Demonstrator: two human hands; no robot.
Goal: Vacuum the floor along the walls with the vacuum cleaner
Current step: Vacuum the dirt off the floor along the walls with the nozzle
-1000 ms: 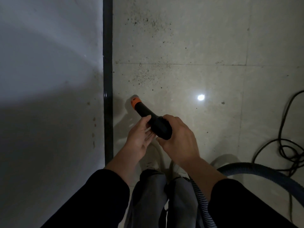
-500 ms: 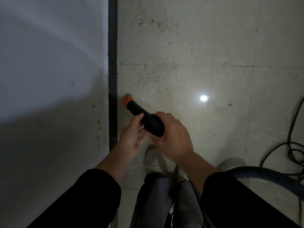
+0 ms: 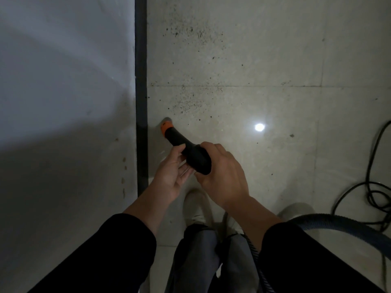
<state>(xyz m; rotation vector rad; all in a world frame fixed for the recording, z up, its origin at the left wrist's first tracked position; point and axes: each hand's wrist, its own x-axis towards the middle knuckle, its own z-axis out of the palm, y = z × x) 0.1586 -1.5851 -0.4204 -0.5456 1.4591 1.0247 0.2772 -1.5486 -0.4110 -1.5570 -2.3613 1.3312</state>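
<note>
Presently the black, orange-tipped plastic nozzle (image 3: 176, 138) is gripped by the right hand (image 3: 224, 176) and cradled on the open left hand (image 3: 172, 176); if it is tilted off the dark skirting strip (image 3: 141, 81), the dark grit (image 3: 186, 102) beside that strip may be missed.

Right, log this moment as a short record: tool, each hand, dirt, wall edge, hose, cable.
tool: vacuum nozzle, black, orange tip pointed at the floor close to the baseboard
right hand: grips the nozzle's thick rear end
left hand: fingers relaxed, touching the nozzle from below
dirt: dark specks in two patches ahead of the tip
wall: on the left, baseboard along its foot
hose: curves in at lower right
cable: black, looped at far right
</note>
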